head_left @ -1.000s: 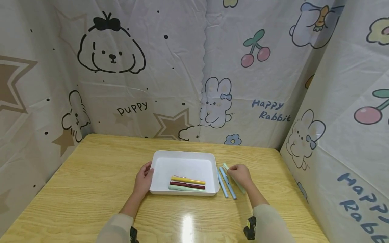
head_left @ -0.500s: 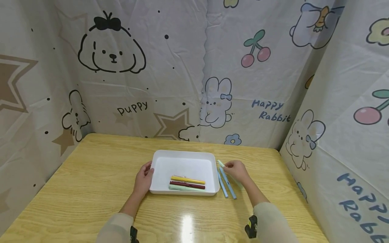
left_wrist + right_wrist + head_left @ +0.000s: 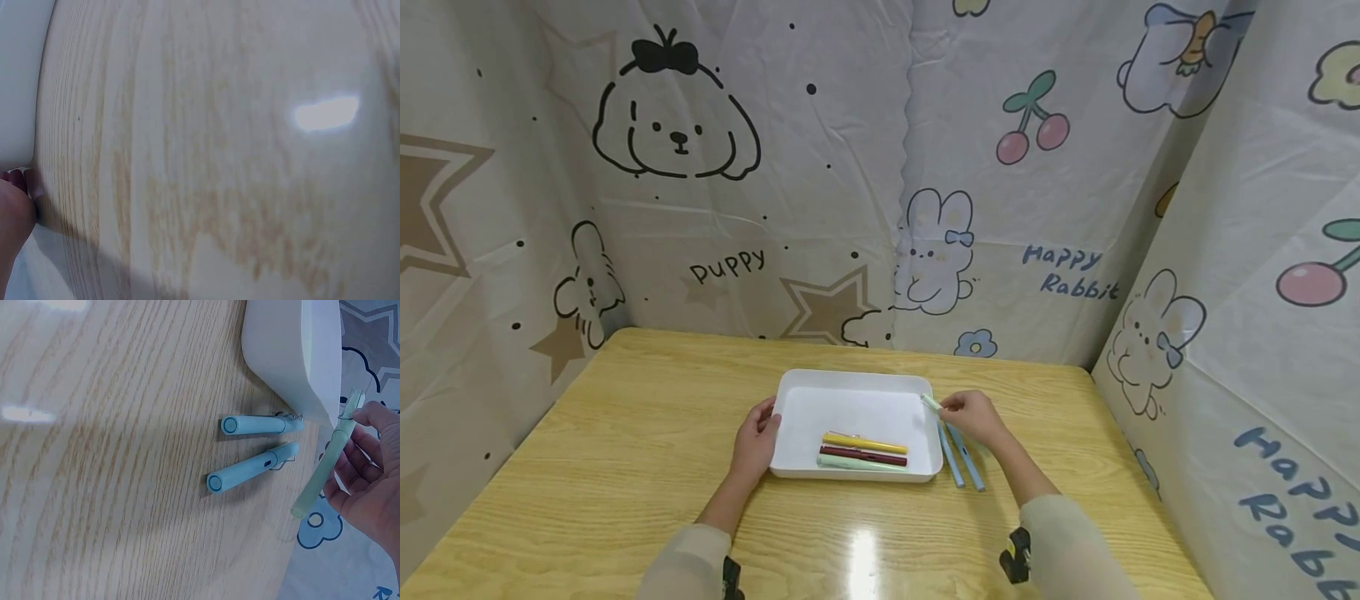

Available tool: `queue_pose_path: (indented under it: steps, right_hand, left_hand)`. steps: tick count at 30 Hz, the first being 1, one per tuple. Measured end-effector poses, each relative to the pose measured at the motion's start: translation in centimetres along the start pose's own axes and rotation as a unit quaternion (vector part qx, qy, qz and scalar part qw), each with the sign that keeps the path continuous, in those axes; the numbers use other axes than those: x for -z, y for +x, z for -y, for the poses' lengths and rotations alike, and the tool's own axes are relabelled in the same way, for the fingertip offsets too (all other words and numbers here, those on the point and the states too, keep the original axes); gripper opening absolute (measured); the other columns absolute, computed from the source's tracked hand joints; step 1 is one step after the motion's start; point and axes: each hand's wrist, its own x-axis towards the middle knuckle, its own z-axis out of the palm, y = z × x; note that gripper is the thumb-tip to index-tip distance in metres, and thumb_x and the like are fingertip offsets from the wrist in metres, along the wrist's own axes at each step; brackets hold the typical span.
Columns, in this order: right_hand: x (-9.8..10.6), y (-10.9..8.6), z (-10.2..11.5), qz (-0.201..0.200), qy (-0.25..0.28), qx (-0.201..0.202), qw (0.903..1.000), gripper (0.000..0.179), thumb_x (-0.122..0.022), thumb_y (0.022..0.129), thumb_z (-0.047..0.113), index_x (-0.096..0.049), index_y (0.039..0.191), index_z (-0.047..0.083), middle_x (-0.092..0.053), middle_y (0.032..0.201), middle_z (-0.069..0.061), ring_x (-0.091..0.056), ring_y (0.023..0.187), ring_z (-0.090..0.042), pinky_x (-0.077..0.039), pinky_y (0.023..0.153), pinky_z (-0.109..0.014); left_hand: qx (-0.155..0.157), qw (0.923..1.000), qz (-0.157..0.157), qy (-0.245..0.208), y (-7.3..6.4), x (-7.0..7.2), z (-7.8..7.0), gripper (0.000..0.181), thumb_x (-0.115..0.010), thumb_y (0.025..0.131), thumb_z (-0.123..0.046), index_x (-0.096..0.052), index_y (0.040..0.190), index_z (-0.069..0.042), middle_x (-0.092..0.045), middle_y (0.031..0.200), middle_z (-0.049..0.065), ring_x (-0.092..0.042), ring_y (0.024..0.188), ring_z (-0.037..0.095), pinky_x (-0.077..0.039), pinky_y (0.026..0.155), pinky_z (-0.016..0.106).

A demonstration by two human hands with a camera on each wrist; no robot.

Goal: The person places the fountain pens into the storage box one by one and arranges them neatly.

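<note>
Between thumb and fingers my right hand (image 3: 976,417) pinches a pale green pen (image 3: 331,453), raised off the table at the right rim of the white tray (image 3: 850,402). One end of the pen reaches over that rim. My left hand (image 3: 754,442) holds the tray's left edge; in the left wrist view only part of this hand (image 3: 14,209) shows. Inside the tray lie a yellow pen (image 3: 865,443), a dark red pen (image 3: 863,457) and another pale green pen (image 3: 857,464), side by side. Two light blue pens (image 3: 259,425) (image 3: 250,467) rest on the table just right of the tray.
The wooden table (image 3: 647,433) runs back to a printed cloth (image 3: 820,167) hanging behind it and along both sides. A bright reflection falls on the tabletop near the front.
My right hand has lifted the pale green pen from beside the blue pens and carried it left to the tray's rim. My left hand and the tray have stayed in place.
</note>
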Motion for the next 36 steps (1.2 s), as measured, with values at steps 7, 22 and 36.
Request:
queue_pose_path:
  steps: [7, 22, 36]
  right_hand:
    - [-0.6, 0.3, 0.6, 0.014, 0.000, 0.009, 0.9999, 0.022, -0.065, 0.083, 0.014, -0.070, 0.099, 0.000, -0.067, 0.092, -0.010, -0.058, 0.082, -0.018, -0.050, 0.070, -0.029]
    - [-1.6, 0.4, 3.1, 0.045, -0.010, 0.040, 0.9982, 0.020, -0.067, 0.082, 0.015, -0.071, 0.097, 0.003, -0.065, 0.085, -0.004, -0.055, 0.077, -0.014, -0.048, 0.065, -0.026]
    - [-2.3, 0.7, 3.9, 0.061, -0.012, 0.064, 0.9960, 0.018, -0.067, 0.081, 0.013, -0.071, 0.094, 0.001, -0.064, 0.083, -0.004, -0.054, 0.075, -0.014, -0.046, 0.064, -0.025]
  left_hand:
    - [0.000, 1.0000, -0.003, 0.001, 0.0, 0.0, 0.0, 0.041, -0.040, 0.100, -0.018, -0.039, 0.140, -0.009, -0.046, 0.135, 0.017, -0.046, 0.117, 0.029, -0.040, 0.098, 0.043]
    - [-0.002, 1.0000, -0.005, 0.006, 0.0, 0.0, 0.0, 0.040, -0.041, 0.100, -0.017, -0.040, 0.139, -0.008, -0.047, 0.135, 0.018, -0.047, 0.117, 0.028, -0.040, 0.097, 0.042]
    - [-0.028, 0.9993, -0.024, 0.004, -0.3, -0.1, 0.1, 0.039, -0.043, 0.099, -0.018, -0.044, 0.136, -0.006, -0.051, 0.128, 0.019, -0.050, 0.110, 0.027, -0.043, 0.091, 0.038]
